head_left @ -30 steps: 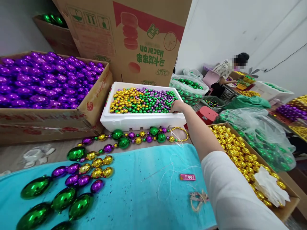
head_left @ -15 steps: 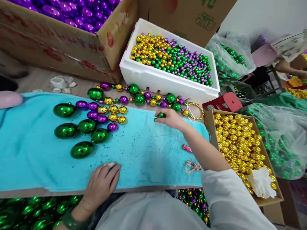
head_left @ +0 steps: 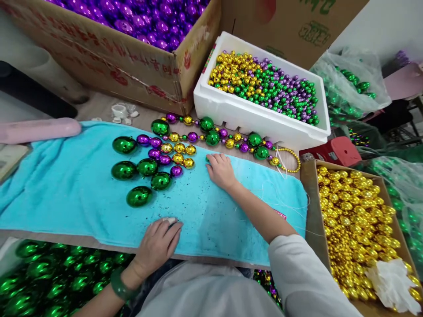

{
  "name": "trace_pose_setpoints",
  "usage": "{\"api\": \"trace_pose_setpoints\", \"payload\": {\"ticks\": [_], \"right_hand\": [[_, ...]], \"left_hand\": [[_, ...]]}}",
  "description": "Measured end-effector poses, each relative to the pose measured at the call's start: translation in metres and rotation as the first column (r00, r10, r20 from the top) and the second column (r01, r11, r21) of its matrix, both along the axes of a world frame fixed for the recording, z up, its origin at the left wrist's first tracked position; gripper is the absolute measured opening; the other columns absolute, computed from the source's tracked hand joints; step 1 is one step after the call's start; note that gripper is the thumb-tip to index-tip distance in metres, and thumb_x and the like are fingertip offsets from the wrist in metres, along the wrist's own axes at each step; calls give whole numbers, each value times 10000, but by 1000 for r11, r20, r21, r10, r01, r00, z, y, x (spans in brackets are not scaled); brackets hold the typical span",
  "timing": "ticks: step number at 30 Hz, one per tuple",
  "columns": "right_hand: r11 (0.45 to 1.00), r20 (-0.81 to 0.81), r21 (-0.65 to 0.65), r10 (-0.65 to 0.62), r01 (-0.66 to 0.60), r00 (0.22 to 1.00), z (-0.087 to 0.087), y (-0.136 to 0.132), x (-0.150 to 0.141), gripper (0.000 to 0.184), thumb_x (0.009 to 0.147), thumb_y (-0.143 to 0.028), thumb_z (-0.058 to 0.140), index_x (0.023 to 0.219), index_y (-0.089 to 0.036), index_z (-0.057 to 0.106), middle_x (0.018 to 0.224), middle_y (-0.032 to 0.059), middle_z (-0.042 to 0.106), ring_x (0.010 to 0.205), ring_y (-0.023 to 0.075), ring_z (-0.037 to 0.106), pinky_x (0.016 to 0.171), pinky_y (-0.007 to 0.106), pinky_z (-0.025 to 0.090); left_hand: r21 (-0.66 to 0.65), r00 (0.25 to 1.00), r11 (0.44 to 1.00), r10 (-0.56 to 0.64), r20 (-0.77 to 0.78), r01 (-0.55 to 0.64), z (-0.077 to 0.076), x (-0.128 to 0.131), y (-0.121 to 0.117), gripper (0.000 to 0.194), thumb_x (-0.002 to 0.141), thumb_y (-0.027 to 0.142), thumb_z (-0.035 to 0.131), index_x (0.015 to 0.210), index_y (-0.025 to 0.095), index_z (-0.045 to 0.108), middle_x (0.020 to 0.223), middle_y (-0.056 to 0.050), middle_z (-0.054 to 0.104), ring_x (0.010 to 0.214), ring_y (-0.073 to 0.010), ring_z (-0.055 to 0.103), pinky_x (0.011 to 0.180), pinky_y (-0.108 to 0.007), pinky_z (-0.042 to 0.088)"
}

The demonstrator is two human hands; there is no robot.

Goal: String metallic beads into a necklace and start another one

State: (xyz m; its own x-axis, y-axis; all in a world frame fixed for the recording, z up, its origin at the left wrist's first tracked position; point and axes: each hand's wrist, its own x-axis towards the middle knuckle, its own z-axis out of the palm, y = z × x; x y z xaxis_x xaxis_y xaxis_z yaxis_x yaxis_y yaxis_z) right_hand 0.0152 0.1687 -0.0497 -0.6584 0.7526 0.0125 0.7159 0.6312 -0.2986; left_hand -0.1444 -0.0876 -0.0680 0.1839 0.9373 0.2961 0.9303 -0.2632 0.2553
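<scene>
quietly, two bare hands rest on a bead-strewn towel

at the far left, a pink, rounded object lies over the edge of the turquoise towel. below the towel's near edge sits a mass of glossy green beads; behind its far edge stands a cardboard box full of metallic purple beads. moving right, some white plastic bits lie on the table by that box, and large green oval beads are laid out on the towel.

next comes the left hand, palm down near the towel's front edge, fingers apart and loosely bent, a green bangle at its wrist. beyond it, smaller purple beads and gold beads continue the layout, and a multicolored bead strand runs behind.

just right of the gold ones, the right hand lies palm down; a green bead peeks out at its fingertips, on the towel, but whether the fingers are clamped on it cannot be told.

behind this hand, a white foam box holds small gold, green and purple beads. farther right are fine thread, a red plastic stool, and a carton of gold oval beads with crumpled white tissue on top.
</scene>
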Motion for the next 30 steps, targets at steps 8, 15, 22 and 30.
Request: {"api": "trace_pose_setpoints", "payload": {"ticks": [8, 15, 22, 30], "right_hand": [[956, -519, -293, -159, 0, 840, 1, 22, 38, 450, 910, -433, 527, 1275, -171, 547, 1252, 137, 607, 1146, 240, 563, 1007, 409, 449], [983, -525, -181, -121, 29, 842, 20, 28, 62, 362, 910, -452, 530, 1152, -193, 599, 1145, 121, 628, 1075, 245, 576, 964, 428, 470], [975, -214, 34, 220, -218, 952, 26, -6, 50, 342, 918, -312, 514, 1200, -146, 615, 1121, 153, 608, 1002, 272, 537, 901, 455, 480], [952, 125, 13, 303, -307, 945, 15, -26, 30, 402, 979, -258, 427, 1355, -179, 545, 1333, 169, 546, 1069, 274, 539, 887, 436, 510]], "left_hand": [[-3, 1000, 1000, -10, 20, 10, -1, -1, -1, 209, 861, 153, 611, 1066, 159, 645, 1001, -104, 647, 952, -267, 552, 850, -416, 458], [1, 1000, 1000, -9, 17, 9, -2, -1, -1, 205, 859, 149, 610, 1061, 157, 647, 995, -105, 649, 944, -269, 552, 848, -420, 457], [-10, 1000, 1000, -4, 15, 4, -3, -2, -1, 197, 871, 169, 594, 1055, 171, 662, 995, -100, 656, 943, -259, 562, 856, -408, 453], [-5, 1000, 1000, 4, 15, -4, 0, -1, 0, 187, 880, 175, 577, 1045, 178, 664, 980, -92, 666, 930, -244, 570, 860, -393, 450]]}}
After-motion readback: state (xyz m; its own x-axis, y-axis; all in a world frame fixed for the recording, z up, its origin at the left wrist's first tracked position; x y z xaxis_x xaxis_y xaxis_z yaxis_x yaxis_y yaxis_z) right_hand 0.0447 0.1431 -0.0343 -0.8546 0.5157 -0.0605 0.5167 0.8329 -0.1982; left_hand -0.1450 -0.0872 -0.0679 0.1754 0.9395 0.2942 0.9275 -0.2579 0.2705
